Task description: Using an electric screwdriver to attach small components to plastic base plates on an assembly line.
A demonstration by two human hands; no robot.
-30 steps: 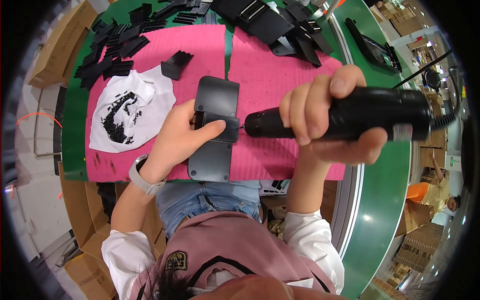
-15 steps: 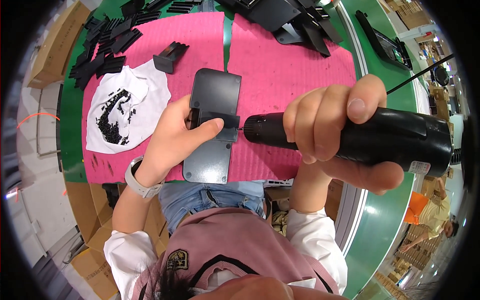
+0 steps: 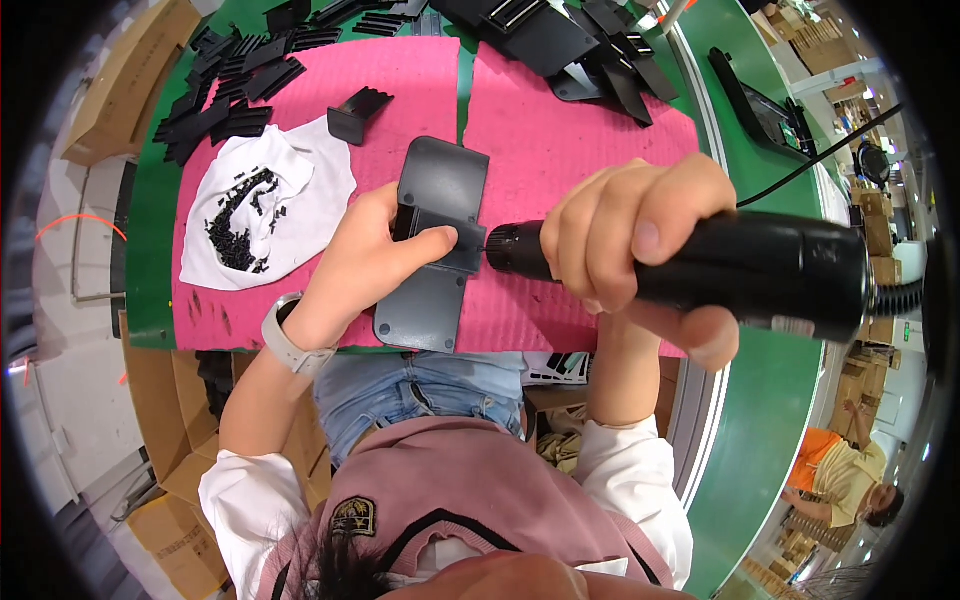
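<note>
My left hand (image 3: 375,250) is closed on a flat black plastic panel (image 3: 445,185) with rounded corners, its thumb pressing the raised block across the panel's middle. My right hand (image 3: 640,240) wraps around a thick black electric screwdriver (image 3: 760,265), held nearly level. The screwdriver's tip points left and meets the edge of the panel's middle block; whether a screw sits there is too small to tell. Left of my hands, a white cloth (image 3: 310,170) carries a heap of small black screws (image 3: 232,235). A small black bracket (image 3: 357,115) stands just beyond the cloth.
Pink sheets (image 3: 560,130) cover part of the green table (image 3: 150,290). Black ribbed brackets (image 3: 235,85) pile up at the far left, larger black panels (image 3: 560,45) at the far right. Cardboard boxes (image 3: 135,80) stand left. A cable runs off right; another person (image 3: 845,475) is beyond the table.
The screwdriver and my right hand have shifted left, against the panel. The panel has moved slightly right in view, still in my left hand. The whole view has shifted a little.
</note>
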